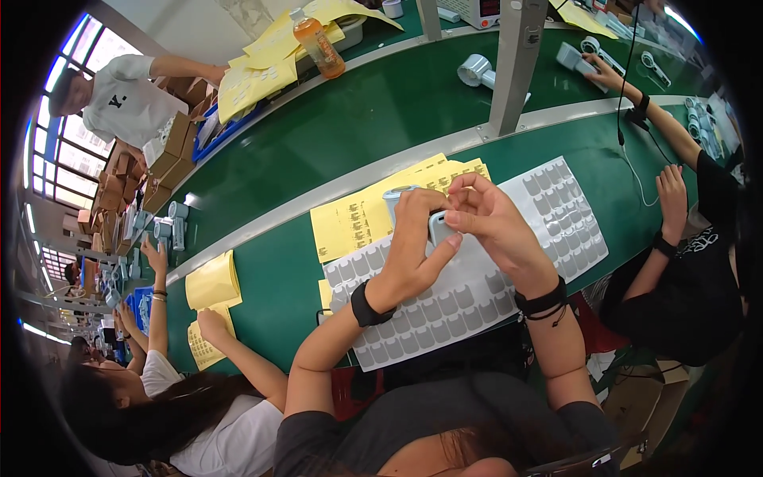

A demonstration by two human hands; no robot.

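My left hand (pixel 415 242) is closed round a pale blue plastic device (pixel 439 229) with a rounded end and a small dark slot. Another pale blue part (pixel 395 195) shows beyond the knuckles; I cannot tell whether it belongs to the same piece. Close on the right, my right hand (pixel 502 226) has its fingers curled and its thumb at the device's rounded end. Whether those fingers pinch anything small is hidden. Beneath both hands lies a white sheet of grey stickers (pixel 433 314), laid out in rows. Yellow printed sheets (pixel 343 226) stick out from behind it.
A metal post (pixel 515 71) rises from the rail behind my hands. Beyond stand a white fan-like device (pixel 477 71) and a bottle of orange drink (pixel 318 44). Co-workers sit on both sides; one hand (pixel 600 75) at right holds a device. Yellow sheets (pixel 213 280) lie left.
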